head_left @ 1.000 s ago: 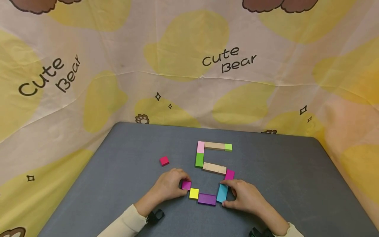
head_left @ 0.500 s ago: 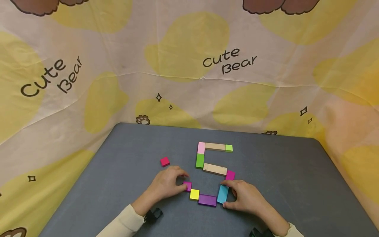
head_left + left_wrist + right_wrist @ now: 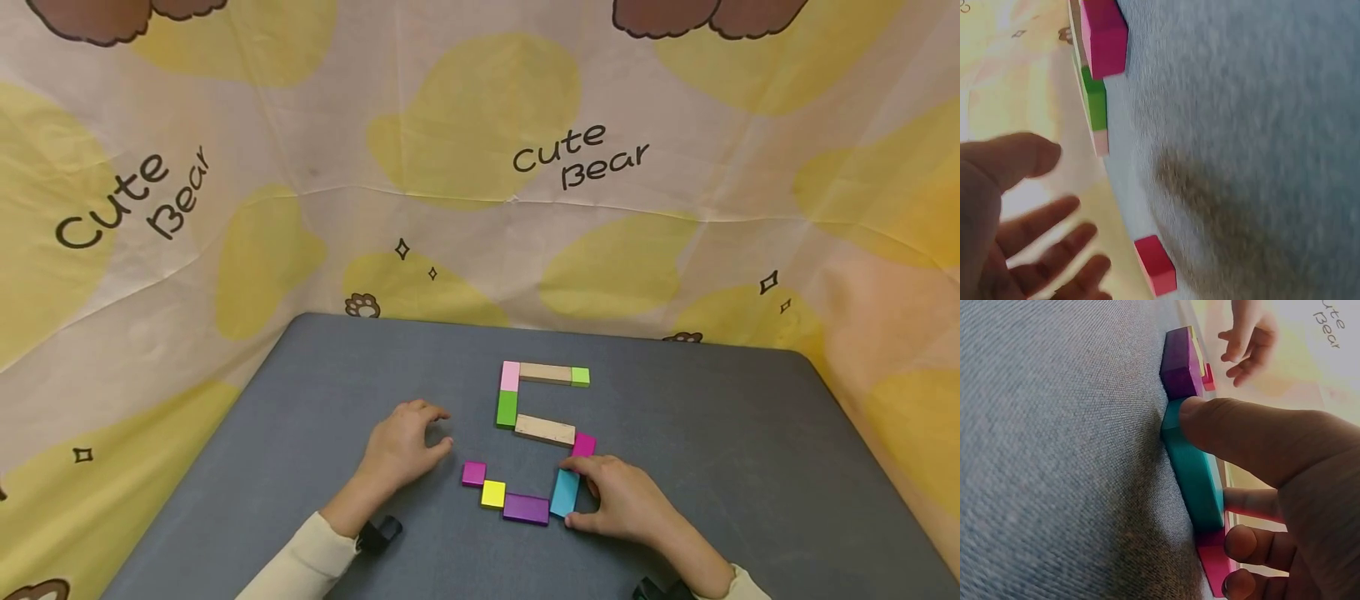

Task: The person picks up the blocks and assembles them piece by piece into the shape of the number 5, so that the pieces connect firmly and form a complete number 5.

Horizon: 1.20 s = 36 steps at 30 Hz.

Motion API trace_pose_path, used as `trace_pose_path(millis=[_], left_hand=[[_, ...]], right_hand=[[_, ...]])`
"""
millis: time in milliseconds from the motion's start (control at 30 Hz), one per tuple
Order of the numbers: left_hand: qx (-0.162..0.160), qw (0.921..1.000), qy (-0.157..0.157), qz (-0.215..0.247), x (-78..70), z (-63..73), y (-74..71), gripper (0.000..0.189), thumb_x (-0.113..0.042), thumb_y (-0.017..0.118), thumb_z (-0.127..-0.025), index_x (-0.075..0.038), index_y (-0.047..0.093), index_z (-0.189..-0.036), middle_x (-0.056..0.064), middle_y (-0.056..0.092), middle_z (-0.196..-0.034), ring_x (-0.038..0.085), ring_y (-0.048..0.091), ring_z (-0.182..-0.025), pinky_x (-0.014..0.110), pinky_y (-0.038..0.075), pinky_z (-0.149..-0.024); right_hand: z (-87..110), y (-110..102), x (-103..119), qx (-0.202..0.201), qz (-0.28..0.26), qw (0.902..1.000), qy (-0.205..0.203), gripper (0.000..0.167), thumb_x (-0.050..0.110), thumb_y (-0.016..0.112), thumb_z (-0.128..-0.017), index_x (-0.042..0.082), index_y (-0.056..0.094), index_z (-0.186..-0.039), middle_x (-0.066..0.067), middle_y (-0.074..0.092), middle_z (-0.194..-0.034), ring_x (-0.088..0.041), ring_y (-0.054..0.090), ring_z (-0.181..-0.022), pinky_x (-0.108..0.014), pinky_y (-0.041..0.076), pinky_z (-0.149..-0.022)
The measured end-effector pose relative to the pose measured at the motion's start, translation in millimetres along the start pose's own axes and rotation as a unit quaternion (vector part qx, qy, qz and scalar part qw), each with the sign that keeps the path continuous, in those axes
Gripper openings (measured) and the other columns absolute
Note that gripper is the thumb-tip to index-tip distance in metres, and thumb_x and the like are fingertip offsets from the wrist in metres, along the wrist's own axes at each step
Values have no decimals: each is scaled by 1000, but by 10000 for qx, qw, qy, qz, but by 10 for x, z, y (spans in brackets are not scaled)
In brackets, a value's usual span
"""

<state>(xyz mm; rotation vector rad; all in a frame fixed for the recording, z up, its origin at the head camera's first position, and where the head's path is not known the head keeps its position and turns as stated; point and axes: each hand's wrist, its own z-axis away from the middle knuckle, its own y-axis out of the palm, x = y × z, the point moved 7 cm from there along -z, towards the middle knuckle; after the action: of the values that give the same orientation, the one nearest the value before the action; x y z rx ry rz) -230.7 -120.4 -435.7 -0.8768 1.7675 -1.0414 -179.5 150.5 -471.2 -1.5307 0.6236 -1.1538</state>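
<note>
My right hand (image 3: pixel 626 498) pinches the ends of a blue block (image 3: pixel 565 492) between thumb and fingers, and the block lies flat on the table. At its far end sits a deep pink block (image 3: pixel 583 445); a purple block (image 3: pixel 527 508) adjoins its near end. A yellow block (image 3: pixel 492 494) and a magenta block (image 3: pixel 474 474) continue the row leftward. My left hand (image 3: pixel 401 446) holds nothing, its fingers and thumb spread apart, left of the magenta block. Beyond it, a red block (image 3: pixel 1155 265) shows in the left wrist view; the hand hides it in the head view.
Farther back, two natural wood blocks, the upper wood block (image 3: pixel 545 373) and lower wood block (image 3: pixel 545 430), join a pale pink block (image 3: pixel 510 376), a green block (image 3: pixel 507 409) and a lime block (image 3: pixel 581 377). A printed cloth (image 3: pixel 465 167) hangs behind the grey table (image 3: pixel 712 417).
My left hand has let go of the magenta block and moved left and away from me, covering the red block in the head view. The right hand keeps its hold on the blue block.
</note>
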Motion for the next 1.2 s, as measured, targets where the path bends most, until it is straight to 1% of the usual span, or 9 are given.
trace_pose_path(millis=[133, 200, 300, 533, 800, 933, 1033, 1100, 1200], left_hand=[[-161, 9985, -448, -279, 151, -18, -49, 33, -31, 75, -74, -15, 73, -103, 2, 68, -94, 21, 60, -84, 39, 51, -62], [-174, 9978, -555, -325, 209, -30, -63, 35, -32, 75, -74, -15, 73, -104, 3, 68, -96, 23, 61, -85, 42, 52, -64], [-140, 9975, -598, -344, 262, -49, -75, 36, -32, 75, -74, -15, 73, -105, 4, 68, -99, 25, 62, -88, 44, 52, -67], [-32, 9977, -565, -378, 315, -92, -66, 36, -32, 75, -75, -15, 72, -106, 4, 68, -99, 25, 62, -88, 43, 52, -68], [126, 9969, -661, -408, 382, -156, -32, 35, -30, 73, -75, -15, 72, -106, 5, 66, -97, 24, 61, -85, 40, 50, -63], [230, 9953, -814, -461, 435, -193, -14, 37, -30, 73, -75, -13, 71, -107, 7, 66, -97, 27, 61, -86, 41, 50, -62], [390, 9932, -946, -550, 478, -205, 13, 40, -32, 74, -75, -12, 70, -109, 9, 66, -99, 29, 62, -89, 44, 51, -66], [469, 9923, -991, -567, 498, -207, 29, 41, -33, 76, -75, -12, 70, -109, 9, 66, -99, 30, 62, -91, 45, 51, -69], [517, 9921, -1010, -530, 512, -211, 44, 39, -32, 77, -75, -12, 70, -107, 9, 65, -96, 30, 62, -89, 46, 51, -70]], right_hand=[[9, -1, 8, -41, -22, 10000, -69, 61, 49, 81, -68, 23, 63, -120, 12, 45, -69, -2, 40, -67, -21, 33, -57], [9, -1, 11, -42, -58, 9999, -81, 61, 49, 81, -68, 23, 63, -120, 12, 44, -68, -2, 40, -67, -21, 32, -56], [10, -2, 13, -39, -73, 9999, -105, 61, 50, 81, -68, 22, 63, -120, 12, 44, -69, -2, 40, -68, -22, 33, -57], [12, -4, 3, 42, -78, 10000, -14, 61, 50, 80, -69, 22, 63, -121, 12, 45, -72, -3, 42, -70, -23, 34, -59], [17, -12, 10, 18, -108, 9999, -117, 62, 49, 80, -69, 21, 63, -121, 12, 45, -72, -3, 41, -69, -23, 33, -58], [18, -25, 16, -43, -131, 9997, -182, 62, 48, 81, -69, 20, 63, -121, 11, 44, -71, -2, 40, -68, -22, 33, -58], [21, -22, 17, -25, -172, 9997, -192, 63, 49, 81, -69, 20, 63, -121, 11, 44, -71, -2, 40, -68, -22, 33, -57], [22, -19, 18, 6, -206, 9996, -179, 63, 49, 80, -69, 20, 62, -122, 12, 45, -71, -2, 40, -69, -22, 33, -57], [21, -16, 16, 37, -220, 9996, -145, 62, 50, 80, -69, 20, 63, -121, 12, 45, -71, -2, 41, -69, -22, 33, -58]])
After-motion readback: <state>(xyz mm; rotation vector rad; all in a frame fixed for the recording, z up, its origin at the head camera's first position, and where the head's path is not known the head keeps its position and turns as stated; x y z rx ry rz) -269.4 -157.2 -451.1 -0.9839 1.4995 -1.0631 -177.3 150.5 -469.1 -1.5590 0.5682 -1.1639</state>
